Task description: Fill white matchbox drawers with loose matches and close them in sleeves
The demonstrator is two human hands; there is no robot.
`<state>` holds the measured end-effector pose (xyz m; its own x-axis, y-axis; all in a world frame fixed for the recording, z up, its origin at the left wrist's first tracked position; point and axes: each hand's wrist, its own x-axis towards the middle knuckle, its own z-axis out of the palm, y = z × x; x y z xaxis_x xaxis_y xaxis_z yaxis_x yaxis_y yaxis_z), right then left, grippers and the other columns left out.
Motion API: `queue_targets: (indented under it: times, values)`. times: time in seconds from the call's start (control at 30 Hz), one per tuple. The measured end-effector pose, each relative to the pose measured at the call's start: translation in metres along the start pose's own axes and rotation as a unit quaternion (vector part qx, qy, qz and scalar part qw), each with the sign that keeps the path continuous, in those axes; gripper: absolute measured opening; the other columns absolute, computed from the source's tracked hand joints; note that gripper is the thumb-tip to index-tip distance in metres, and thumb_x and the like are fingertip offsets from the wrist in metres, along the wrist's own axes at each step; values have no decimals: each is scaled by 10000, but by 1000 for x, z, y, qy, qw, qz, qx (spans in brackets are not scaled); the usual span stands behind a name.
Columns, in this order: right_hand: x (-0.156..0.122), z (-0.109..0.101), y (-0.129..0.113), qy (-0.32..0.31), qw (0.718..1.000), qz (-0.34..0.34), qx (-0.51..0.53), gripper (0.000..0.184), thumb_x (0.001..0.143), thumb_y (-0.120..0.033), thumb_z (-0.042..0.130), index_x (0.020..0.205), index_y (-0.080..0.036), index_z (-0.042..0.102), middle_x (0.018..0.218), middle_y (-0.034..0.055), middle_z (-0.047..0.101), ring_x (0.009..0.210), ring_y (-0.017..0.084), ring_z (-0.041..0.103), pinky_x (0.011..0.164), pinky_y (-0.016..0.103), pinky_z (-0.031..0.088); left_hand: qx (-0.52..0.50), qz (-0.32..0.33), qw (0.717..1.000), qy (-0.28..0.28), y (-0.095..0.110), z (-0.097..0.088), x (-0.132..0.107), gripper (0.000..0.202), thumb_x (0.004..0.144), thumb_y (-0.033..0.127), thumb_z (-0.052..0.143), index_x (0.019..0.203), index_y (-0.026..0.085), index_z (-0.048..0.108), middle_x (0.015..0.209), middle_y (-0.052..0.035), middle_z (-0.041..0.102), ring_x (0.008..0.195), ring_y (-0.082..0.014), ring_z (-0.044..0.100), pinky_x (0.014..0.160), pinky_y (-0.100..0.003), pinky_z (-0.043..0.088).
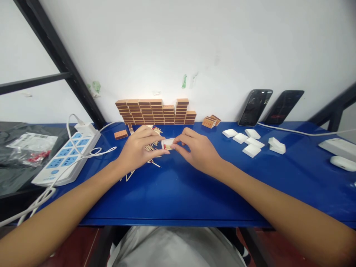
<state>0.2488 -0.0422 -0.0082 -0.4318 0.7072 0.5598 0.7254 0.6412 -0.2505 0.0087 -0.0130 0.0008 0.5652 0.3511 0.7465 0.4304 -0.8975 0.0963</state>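
A small white matchbox tray [167, 141] lies between my two hands, with a few red-headed matches [167, 147] in it. My left hand [140, 145] grips the tray's left end between thumb and fingers. From the right, my right hand [196, 148] reaches over the tray, its thumb and forefinger pinched at the tail ends of the matches. Its fingers partly hide the tray's right end. Loose matches [151, 147] are heaped beneath and behind my left hand, and some stray toward the front.
Stacked matchboxes [147, 113] line the wall. Single boxes lie at left [121, 134] and right [209, 122]. Several white trays [251, 150] are scattered at right, before two leaning phones [255, 107]. A power strip [69, 155] with white cables occupies the left side of the blue table [178, 196].
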Motion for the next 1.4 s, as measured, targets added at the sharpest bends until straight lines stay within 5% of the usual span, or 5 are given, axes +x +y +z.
queue_targets:
  times: [0.23, 0.43, 0.6, 1.07, 1.4]
  values:
    - [0, 4, -12, 20, 999, 12, 39, 148, 1023, -294, 599, 984, -191, 699, 940, 37, 631, 789, 150, 587, 712, 284, 415, 96, -89, 990, 59, -8, -5, 0, 348, 818, 491, 845, 1016, 207, 808, 916, -61, 773, 862, -217, 646, 793, -361, 518]
    - [0, 29, -34, -129, 986, 21, 103, 213, 952, -367, 694, 1071, -192, 676, 1076, 51, 653, 864, 174, 646, 768, 314, 463, 107, -141, 980, 87, -11, -4, -2, 347, 839, 528, 818, 980, 211, 814, 925, -52, 791, 848, -221, 663, 786, -368, 508]
    - [3, 37, -36, -149, 984, 31, 91, 150, 992, -314, 635, 1067, -186, 657, 1101, 62, 656, 924, 194, 667, 788, 329, 467, 110, -138, 981, 80, -10, -5, -1, 352, 858, 534, 799, 997, 210, 813, 932, -60, 789, 854, -225, 667, 786, -375, 514]
    - [4, 29, -27, -179, 979, 59, 77, 120, 1028, -271, 617, 964, -186, 672, 1011, 28, 628, 798, 142, 598, 720, 282, 405, 95, -129, 985, 68, -10, -3, -1, 365, 804, 515, 853, 999, 208, 820, 916, -59, 784, 846, -225, 652, 783, -368, 515]
    - [4, 3, 8, -188, 982, 29, -13, 97, 1022, -274, 628, 981, -195, 665, 1005, 36, 623, 764, 151, 591, 669, 283, 383, 82, -107, 991, 16, -16, 2, -7, 336, 825, 529, 828, 948, 216, 817, 877, -60, 768, 843, -228, 633, 749, -355, 508]
